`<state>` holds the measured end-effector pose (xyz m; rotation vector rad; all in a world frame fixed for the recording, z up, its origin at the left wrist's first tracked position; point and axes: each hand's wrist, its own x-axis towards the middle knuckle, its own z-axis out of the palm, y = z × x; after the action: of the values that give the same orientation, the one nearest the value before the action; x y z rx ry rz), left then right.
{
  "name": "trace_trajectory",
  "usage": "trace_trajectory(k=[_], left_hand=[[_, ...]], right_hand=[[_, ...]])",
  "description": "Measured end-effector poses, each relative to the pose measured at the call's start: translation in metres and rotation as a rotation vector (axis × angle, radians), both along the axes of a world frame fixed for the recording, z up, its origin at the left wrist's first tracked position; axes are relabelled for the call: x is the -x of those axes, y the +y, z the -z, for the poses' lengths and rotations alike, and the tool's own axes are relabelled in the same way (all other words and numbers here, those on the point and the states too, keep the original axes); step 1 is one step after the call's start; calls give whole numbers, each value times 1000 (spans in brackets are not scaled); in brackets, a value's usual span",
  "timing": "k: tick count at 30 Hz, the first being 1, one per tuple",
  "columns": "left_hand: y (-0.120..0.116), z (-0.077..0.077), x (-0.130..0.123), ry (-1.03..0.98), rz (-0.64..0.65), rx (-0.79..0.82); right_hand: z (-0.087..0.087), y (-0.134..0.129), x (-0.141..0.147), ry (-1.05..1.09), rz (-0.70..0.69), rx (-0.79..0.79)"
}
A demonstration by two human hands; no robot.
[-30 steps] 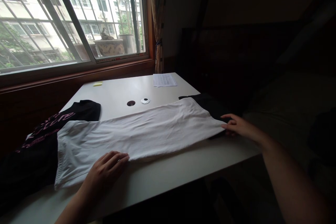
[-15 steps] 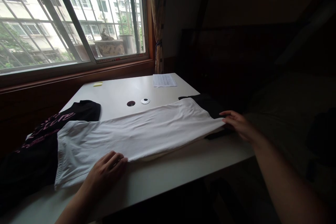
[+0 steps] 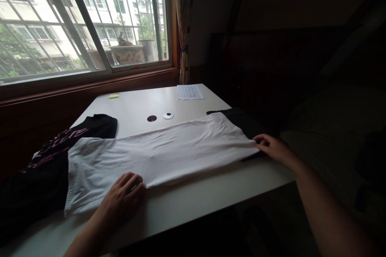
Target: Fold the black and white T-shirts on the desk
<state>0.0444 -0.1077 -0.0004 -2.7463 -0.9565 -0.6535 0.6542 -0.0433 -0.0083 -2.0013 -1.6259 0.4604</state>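
A long folded white garment lies across the white table. My left hand is closed on its near edge, left of the middle, with the fingers bent over the cloth. At the right end my right hand pinches the near corner between thumb and fingers. Black cloth with pink lettering lies partly beneath the left end of the white garment. Another dark cloth shows behind and under its right end.
Printed papers lie at the table's far edge, and a yellow note at the far left. Near the middle are a round hole and a white round cover. Beyond stands a barred window with a curtain.
The right hand has moved slightly down with the garment's right corner, and its raised fingers have closed in. The left hand has barely moved. The view has shifted slightly.
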Motion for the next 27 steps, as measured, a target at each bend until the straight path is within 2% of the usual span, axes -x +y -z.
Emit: trace_trajectory(k=[3,8,12,18,23,27], left_hand=[[0,-1,-1,-12,-21,13],[1,-1,-1,-6,-25,46],[1,2,0,-13,-13,68],[3,1,-1,-32,11,63],[5,0,-2,-35,21,14],[4,0,-1,-1,21,-14]], right_hand=[[0,2,1,-1,25,-12],[-1,16,3,152,94,-34],[-5,23,4,153,141,-31],[-18,30,18,212,67,-16],[-27,49,25,383,58,139],[-33,67,26,351,81,228]])
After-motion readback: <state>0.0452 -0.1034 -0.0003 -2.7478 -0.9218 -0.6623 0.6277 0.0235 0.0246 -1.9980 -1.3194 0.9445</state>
